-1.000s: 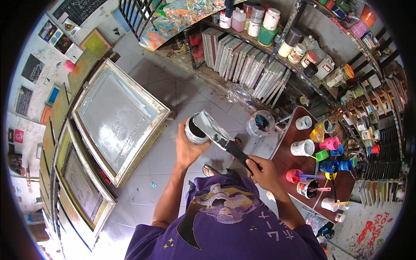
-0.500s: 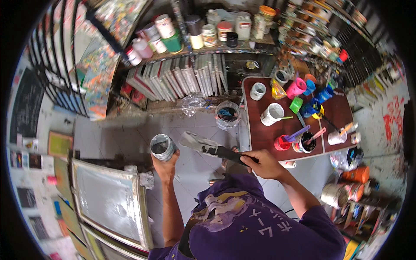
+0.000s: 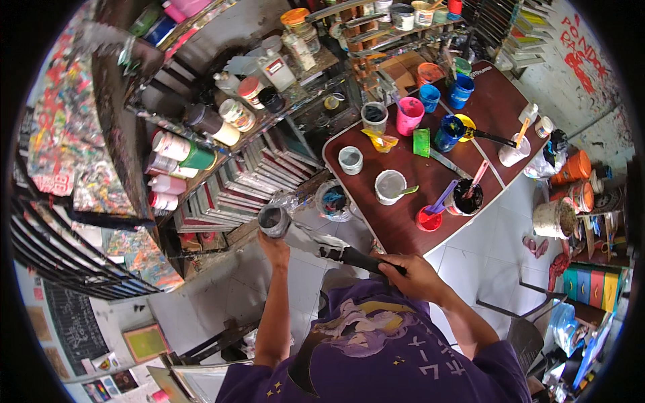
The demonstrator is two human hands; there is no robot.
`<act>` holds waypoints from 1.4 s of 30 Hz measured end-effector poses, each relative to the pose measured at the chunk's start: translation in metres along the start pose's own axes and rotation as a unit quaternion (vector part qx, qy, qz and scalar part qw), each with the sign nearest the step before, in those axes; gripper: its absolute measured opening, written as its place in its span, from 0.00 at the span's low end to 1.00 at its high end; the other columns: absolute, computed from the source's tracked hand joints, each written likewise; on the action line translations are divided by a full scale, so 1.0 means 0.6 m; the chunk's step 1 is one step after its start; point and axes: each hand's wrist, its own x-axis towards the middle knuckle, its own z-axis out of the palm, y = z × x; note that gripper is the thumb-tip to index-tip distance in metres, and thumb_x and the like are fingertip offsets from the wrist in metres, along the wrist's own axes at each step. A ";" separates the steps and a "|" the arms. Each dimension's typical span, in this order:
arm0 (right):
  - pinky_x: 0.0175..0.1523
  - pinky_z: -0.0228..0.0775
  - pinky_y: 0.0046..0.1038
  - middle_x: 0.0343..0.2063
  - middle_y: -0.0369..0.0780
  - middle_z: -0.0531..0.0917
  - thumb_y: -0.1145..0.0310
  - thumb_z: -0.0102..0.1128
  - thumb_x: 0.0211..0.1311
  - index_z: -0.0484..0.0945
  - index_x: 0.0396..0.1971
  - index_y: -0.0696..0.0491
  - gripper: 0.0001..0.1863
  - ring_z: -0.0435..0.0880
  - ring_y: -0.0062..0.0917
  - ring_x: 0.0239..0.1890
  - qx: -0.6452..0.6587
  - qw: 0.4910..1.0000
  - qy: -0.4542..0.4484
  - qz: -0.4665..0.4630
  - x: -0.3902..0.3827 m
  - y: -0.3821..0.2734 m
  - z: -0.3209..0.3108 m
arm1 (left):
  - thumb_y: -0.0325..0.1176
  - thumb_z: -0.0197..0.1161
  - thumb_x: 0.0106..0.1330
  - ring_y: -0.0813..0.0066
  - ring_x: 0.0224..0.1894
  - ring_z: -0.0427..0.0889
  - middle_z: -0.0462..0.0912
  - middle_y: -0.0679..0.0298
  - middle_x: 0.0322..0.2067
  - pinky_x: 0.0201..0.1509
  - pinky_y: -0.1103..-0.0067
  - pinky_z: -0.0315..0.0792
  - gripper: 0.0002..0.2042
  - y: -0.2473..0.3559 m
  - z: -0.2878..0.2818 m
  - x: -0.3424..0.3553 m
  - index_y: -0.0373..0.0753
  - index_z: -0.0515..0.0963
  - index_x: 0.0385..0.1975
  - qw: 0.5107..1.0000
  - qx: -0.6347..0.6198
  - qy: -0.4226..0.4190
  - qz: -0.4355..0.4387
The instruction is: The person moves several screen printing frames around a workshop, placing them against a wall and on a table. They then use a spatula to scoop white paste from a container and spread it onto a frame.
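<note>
My left hand (image 3: 275, 251) is wrapped round a paint-smeared tub (image 3: 275, 221) with dark grey paint inside, held up over the floor. In my right hand (image 3: 412, 274) is the black handle of a wide spatula (image 3: 324, 246). Pale grey paint coats its blade, which points left with its end beside the tub's rim; whether they touch, I cannot tell. Ahead to the right, a dark red table (image 3: 403, 230) carries a white tub (image 3: 390, 187) with a green stick, a red cup (image 3: 431, 218) with a purple stirrer, and a tub of black paint (image 3: 465, 197).
A wooden shelf (image 3: 290, 102) at the back left holds several bottles and jars above a row of upright screen frames (image 3: 245, 176). A clear plastic bin (image 3: 332, 201) stands on the floor by the table. Orange buckets (image 3: 572, 168) and a dark chair (image 3: 527, 339) are at the right.
My view and body have turned right, toward the table. The spatula's blade has come up close to the tub, where a gap showed before. Both hands keep their holds.
</note>
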 end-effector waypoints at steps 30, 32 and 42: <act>0.27 0.64 0.20 0.18 0.33 0.78 0.64 0.54 0.73 0.78 0.55 0.61 0.19 0.72 0.13 0.20 0.242 0.897 0.297 0.219 0.009 -0.016 0.083 | 0.34 0.76 0.43 0.51 0.54 0.78 0.77 0.44 0.50 0.58 0.64 0.71 0.37 -0.138 0.525 0.240 0.30 0.67 0.55 0.974 -0.073 -0.215 0.023; 0.25 0.62 0.18 0.18 0.31 0.77 0.65 0.53 0.74 0.77 0.56 0.61 0.18 0.70 0.11 0.19 0.246 0.899 0.297 0.206 0.019 -0.019 0.083 | 0.32 0.76 0.43 0.47 0.61 0.71 0.71 0.41 0.56 0.65 0.63 0.64 0.45 -0.141 0.507 0.228 0.30 0.59 0.63 0.971 -0.074 -0.226 0.038; 0.24 0.62 0.18 0.18 0.32 0.77 0.63 0.52 0.74 0.77 0.57 0.59 0.19 0.70 0.11 0.18 0.205 0.905 0.308 0.208 0.030 -0.027 0.083 | 0.47 0.81 0.39 0.43 0.61 0.64 0.66 0.43 0.58 0.67 0.54 0.56 0.50 -0.069 0.468 0.083 0.32 0.61 0.63 0.959 0.035 -0.226 0.170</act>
